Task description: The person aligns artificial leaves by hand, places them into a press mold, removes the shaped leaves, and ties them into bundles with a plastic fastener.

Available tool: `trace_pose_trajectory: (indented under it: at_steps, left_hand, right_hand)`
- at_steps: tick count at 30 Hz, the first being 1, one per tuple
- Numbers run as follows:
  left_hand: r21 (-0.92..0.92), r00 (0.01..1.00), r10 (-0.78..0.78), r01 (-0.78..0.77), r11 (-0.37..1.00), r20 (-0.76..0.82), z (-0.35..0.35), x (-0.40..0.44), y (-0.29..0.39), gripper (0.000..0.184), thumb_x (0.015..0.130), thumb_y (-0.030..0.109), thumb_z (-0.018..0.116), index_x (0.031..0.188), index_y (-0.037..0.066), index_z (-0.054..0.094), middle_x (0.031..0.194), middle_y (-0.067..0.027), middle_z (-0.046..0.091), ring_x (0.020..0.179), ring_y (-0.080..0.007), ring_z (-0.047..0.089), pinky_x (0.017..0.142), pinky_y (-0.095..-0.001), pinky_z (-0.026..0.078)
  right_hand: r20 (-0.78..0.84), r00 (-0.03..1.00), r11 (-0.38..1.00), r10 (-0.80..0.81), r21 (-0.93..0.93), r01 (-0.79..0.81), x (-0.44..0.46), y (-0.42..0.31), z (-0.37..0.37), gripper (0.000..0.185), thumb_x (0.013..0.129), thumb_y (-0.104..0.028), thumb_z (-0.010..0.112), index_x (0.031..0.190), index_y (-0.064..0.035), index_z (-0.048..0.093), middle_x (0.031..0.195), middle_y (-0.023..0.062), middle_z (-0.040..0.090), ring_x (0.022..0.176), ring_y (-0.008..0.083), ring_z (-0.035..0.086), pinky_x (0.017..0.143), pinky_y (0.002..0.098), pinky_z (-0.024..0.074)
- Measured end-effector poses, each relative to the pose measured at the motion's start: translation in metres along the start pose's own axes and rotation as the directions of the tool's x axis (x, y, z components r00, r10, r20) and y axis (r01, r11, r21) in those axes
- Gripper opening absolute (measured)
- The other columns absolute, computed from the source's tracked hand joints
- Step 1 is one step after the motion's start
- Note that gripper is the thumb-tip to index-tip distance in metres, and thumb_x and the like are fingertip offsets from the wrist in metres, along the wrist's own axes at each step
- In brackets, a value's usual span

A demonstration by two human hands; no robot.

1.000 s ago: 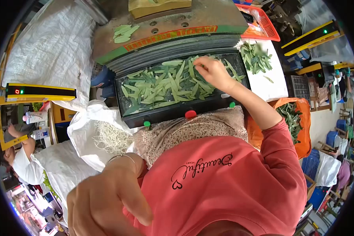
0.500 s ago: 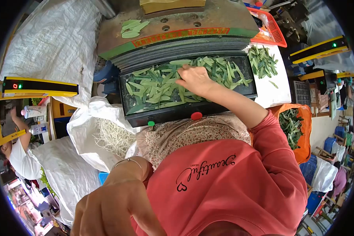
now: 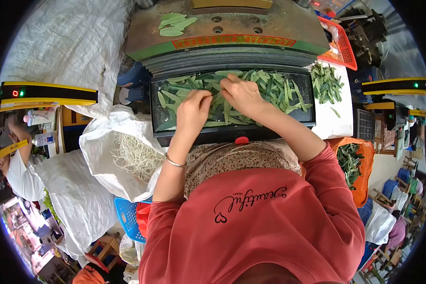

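Many green leaf-shaped pieces (image 3: pixel 275 90) lie spread over a black tray (image 3: pixel 304 116) in front of the press. My left hand (image 3: pixel 191 113), a bangle on its wrist, is over the left half of the pile with thumb and fingers pinched together. Close by on its right, my right hand (image 3: pixel 245 98) is over the middle of the pile, fingers curled and closed down at the leaves. What either set of fingertips holds is too small and hidden to make out. The press (image 3: pixel 208 28) rises behind the tray, with several loose leaves (image 3: pixel 174 24) on its top.
A red button (image 3: pixel 241 140) sits on the tray's front edge. On the left is a white sack (image 3: pixel 97 151) of pale strips. More leaves (image 3: pixel 326 83) lie on a white surface at right, above an orange bag (image 3: pixel 364 163). Yellow-black sensor bars (image 3: pixel 47 93) flank the workspace.
My left hand has moved from low near the camera up to the tray beside my right hand. My right hand stays at the leaves. The view has shifted slightly.
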State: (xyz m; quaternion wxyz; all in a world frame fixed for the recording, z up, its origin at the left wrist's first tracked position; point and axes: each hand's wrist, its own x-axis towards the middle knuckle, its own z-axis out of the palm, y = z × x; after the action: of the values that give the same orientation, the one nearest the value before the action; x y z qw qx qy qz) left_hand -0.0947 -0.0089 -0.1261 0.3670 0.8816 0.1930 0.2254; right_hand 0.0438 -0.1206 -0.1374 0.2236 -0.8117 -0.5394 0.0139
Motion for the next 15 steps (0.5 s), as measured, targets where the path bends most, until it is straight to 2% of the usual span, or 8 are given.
trace_pose_trajectory:
  at_steps: [2, 6, 12, 15]
  left_hand:
    - [0.059, 1.000, -0.006, 0.005, 0.998, 0.023, 0.009, -0.007, -0.001, 0.008, 0.076, 0.008, 0.063, 0.083, 0.004, 0.062, 0.080, -0.0058, 0.061, 0.057, -0.0234, 0.054, 0.052, -0.0298, 0.044]
    - [0.320, 0.988, -0.027, -0.023, 0.947, 0.150, 0.026, -0.017, 0.012, 0.009, 0.076, 0.013, 0.064, 0.081, 0.006, 0.060, 0.078, -0.0054, 0.060, 0.057, -0.0267, 0.055, 0.052, -0.0326, 0.044]
    - [0.346, 0.982, -0.064, -0.001, 0.938, 0.177, 0.038, -0.013, 0.017, 0.011, 0.075, 0.014, 0.065, 0.078, 0.006, 0.059, 0.079, -0.0060, 0.061, 0.057, -0.0274, 0.056, 0.052, -0.0329, 0.045]
    - [0.160, 0.984, -0.049, 0.022, 0.987, 0.171, 0.025, -0.008, 0.023, 0.011, 0.075, 0.012, 0.065, 0.080, 0.004, 0.060, 0.081, -0.0080, 0.062, 0.058, -0.0257, 0.057, 0.052, -0.0313, 0.046]
  right_hand:
    - [0.006, 1.000, 1.000, -0.015, -0.003, 0.015, 0.000, 0.000, 0.003, 0.009, 0.079, -0.013, 0.056, 0.074, -0.0047, 0.055, 0.076, 0.0101, 0.056, 0.055, 0.0303, 0.059, 0.047, 0.0382, 0.0450]
    - [0.033, 0.999, 0.998, 0.028, -0.056, -0.026, -0.001, 0.006, 0.006, 0.005, 0.077, -0.011, 0.058, 0.077, -0.0065, 0.055, 0.077, 0.0049, 0.057, 0.058, 0.0278, 0.058, 0.047, 0.0347, 0.0428]
    - [-0.047, 0.997, 0.996, 0.067, 0.065, -0.063, -0.014, 0.009, -0.014, 0.006, 0.077, -0.010, 0.061, 0.081, -0.0063, 0.058, 0.079, 0.0044, 0.059, 0.056, 0.0260, 0.057, 0.047, 0.0327, 0.0427]
    - [0.038, 0.999, 0.911, -0.019, 0.412, 0.001, -0.023, 0.010, -0.020, 0.008, 0.078, -0.009, 0.062, 0.085, -0.0062, 0.060, 0.081, 0.0040, 0.061, 0.055, 0.0201, 0.056, 0.047, 0.0286, 0.0423]
